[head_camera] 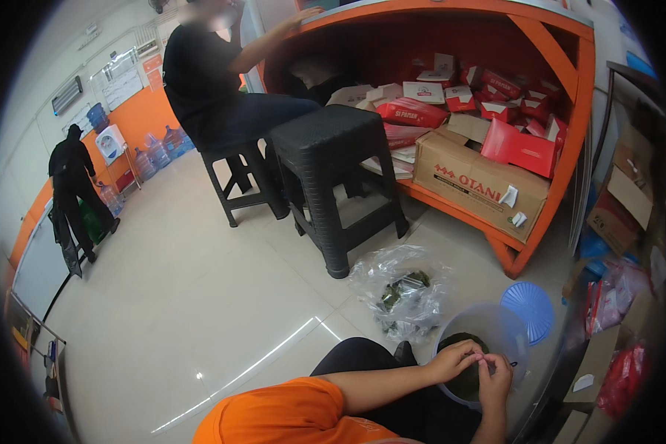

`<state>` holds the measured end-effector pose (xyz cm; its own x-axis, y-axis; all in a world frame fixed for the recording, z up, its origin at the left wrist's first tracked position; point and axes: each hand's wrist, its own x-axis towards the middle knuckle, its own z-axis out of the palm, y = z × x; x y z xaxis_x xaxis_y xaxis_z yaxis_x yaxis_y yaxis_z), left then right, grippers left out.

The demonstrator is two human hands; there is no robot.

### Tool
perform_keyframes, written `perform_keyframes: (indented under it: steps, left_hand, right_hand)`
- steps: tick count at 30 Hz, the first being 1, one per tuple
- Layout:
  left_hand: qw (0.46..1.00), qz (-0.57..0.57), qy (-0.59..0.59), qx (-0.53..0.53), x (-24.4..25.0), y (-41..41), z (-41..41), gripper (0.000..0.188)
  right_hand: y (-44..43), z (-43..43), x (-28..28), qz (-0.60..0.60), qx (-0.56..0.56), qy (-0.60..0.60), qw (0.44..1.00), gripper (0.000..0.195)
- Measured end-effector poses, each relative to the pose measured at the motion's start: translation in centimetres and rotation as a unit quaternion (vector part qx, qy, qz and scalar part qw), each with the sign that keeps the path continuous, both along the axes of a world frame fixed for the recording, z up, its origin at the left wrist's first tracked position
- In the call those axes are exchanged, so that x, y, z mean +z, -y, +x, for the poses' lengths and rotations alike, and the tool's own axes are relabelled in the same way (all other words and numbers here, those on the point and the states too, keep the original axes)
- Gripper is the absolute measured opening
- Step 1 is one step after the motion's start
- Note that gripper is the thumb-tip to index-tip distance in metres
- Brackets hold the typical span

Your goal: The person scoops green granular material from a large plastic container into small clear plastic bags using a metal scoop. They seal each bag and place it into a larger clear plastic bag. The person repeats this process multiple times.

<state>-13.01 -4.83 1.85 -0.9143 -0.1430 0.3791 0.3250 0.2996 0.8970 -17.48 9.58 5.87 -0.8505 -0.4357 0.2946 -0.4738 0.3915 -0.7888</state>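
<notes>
Both of my hands meet over a translucent plastic tub [513, 327] with dark green contents [466, 383] inside. The fingertips of my left hand [458, 359] and my right hand [495, 377] are pinched together at the tub's near side; whether something small is between them cannot be told. A blue ribbed plastic lid [527, 312] lies on the floor beyond the tub. To the tub's left, a clear plastic bag [405, 294] with dark green pieces in it rests on the tiles.
Black plastic stools [333, 133] stand ahead, one with a seated person [205, 72]. An orange-framed counter [580, 111] holds red boxes and a cardboard carton [477, 177]. Open cartons and bagged goods [616, 294] line the right side. Another person [73, 183] stands at far left near water bottles [158, 151].
</notes>
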Motion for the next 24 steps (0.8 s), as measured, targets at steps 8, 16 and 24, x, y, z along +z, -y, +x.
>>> perform_keyframes:
  steps: [8,16,24]
  left_hand:
    - [0.987,-0.12,-0.092,0.062,-0.1,0.1,0.3,0.006]
    - [0.993,-0.082,-0.076,0.028,0.6,1.0,-0.4,0.006]
    - [0.995,-0.073,-0.064,-0.021,1.9,1.4,-0.2,0.01]
  right_hand:
    - [0.6,0.8,1.5,0.026,0.016,-0.134,0.991,0.007]
    - [-0.6,-0.7,1.7,0.036,-0.005,-0.091,0.995,0.01]
    - [-0.3,0.1,2.6,0.026,0.023,-0.057,0.998,0.01]
